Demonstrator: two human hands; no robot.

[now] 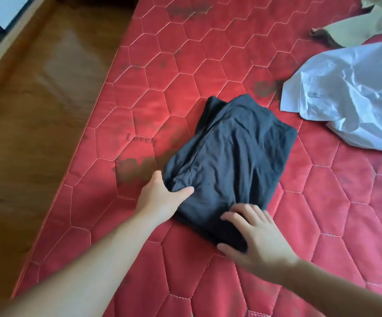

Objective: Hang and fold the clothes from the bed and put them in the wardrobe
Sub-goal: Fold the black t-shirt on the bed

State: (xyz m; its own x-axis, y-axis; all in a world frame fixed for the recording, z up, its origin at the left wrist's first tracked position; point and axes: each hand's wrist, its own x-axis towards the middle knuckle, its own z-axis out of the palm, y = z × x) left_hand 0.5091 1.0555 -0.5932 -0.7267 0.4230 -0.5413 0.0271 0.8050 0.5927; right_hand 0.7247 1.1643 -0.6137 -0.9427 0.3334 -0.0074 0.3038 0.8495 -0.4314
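Two bare forearms reach up from the lower edge toward the folded dark grey cotton garment [231, 161] at the centre of the red quilted mattress [322, 213]. The left hand [160, 197] pinches its near-left corner, thumb on top; the right hand [254, 234] presses the near edge with spread fingers. Folding seems finished; lifting it comes next. The crumpled white shirt [350, 99] waits at right. Faded print reads perhaps "Lovers".

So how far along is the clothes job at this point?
The dark garment lies folded on the red mattress. The left hand grips its corner, the right hand rests on its near edge. A white shirt and a beige garment lie unfolded. No wardrobe in view.
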